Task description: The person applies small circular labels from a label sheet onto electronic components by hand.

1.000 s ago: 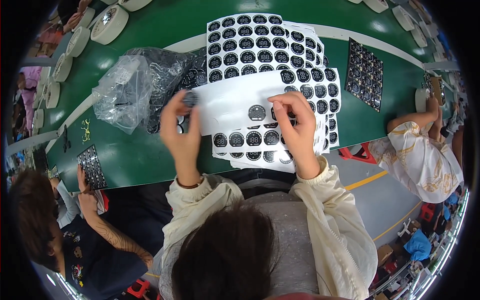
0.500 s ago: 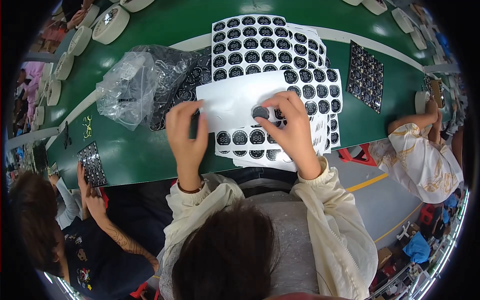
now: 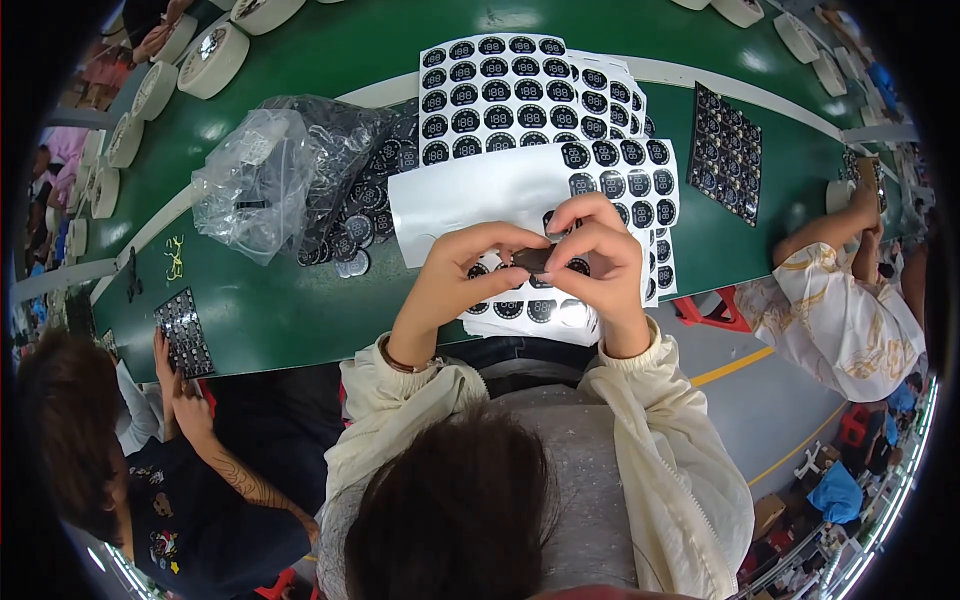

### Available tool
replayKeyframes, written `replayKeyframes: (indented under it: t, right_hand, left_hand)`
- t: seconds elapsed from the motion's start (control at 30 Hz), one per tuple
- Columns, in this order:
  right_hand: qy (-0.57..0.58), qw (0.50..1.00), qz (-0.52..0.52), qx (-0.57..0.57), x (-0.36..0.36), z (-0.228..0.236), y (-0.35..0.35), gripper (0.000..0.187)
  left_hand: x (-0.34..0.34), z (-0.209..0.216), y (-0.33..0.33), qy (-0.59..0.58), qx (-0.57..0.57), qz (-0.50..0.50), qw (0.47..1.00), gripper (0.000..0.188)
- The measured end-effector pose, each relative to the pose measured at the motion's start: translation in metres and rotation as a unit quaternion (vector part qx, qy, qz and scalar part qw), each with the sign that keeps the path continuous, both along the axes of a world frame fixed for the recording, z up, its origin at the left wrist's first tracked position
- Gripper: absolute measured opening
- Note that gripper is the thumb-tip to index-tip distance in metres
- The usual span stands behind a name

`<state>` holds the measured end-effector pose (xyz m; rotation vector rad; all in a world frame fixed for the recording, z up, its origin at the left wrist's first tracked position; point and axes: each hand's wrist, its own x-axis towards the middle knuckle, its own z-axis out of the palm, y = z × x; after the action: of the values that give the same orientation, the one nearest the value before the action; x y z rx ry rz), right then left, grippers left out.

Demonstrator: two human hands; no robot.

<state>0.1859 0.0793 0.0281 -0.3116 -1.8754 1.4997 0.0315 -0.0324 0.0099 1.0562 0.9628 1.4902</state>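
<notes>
A small round black piece (image 3: 531, 261) is held over the papers between my two hands; whether it is a sticker or a stiff disc, I cannot tell. My left hand (image 3: 462, 275) pinches its left edge with thumb and forefinger. At its right edge, my right hand (image 3: 607, 262) closes thumb and fingers on it. Beneath lies a sticker sheet (image 3: 440, 198), its left part bare white and round black stickers still on the right. More sticker sheets (image 3: 495, 85) are stacked under and behind it.
To the left, a clear plastic bag (image 3: 255, 185) lies beside a pile of round dark discs (image 3: 372, 205). A panel of round circuit boards (image 3: 725, 155) rests at the right on the green table (image 3: 290, 320). Co-workers sit on both sides; one person's hand (image 3: 165, 355) touches another board panel (image 3: 184, 330).
My left hand has come right and nearer, from the sheet's left edge to the round piece. My right hand has brought that piece slightly nearer; both hands now hold it.
</notes>
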Motion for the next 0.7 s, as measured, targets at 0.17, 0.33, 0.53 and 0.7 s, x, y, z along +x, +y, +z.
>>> replayKeyframes:
  t: [0.17, 0.33, 0.53, 0.7]
  right_hand:
    - [-0.01, 0.997, 0.039, 0.066, 0.008, 0.004, 0.009, 0.016]
    - [-0.001, 0.998, 0.053, 0.021, 0.005, 0.009, 0.005, 0.019]
    - [-0.161, 0.983, -0.084, 0.017, 0.009, 0.022, 0.006, 0.024]
    - [-0.351, 0.919, -0.124, 0.128, 0.008, 0.021, 0.008, 0.031]
  left_hand:
    - [0.001, 0.007, 0.0, -0.088, -0.025, -0.011, 0.996, 0.036]
    - [-0.001, 0.002, -0.001, -0.047, 0.002, -0.025, 0.999, 0.041]
    - [0.006, 0.002, 0.004, 0.179, 0.002, 0.17, 0.969, 0.04]
    - [0.013, -0.005, 0.006, 0.179, -0.039, 0.2, 0.962, 0.039]
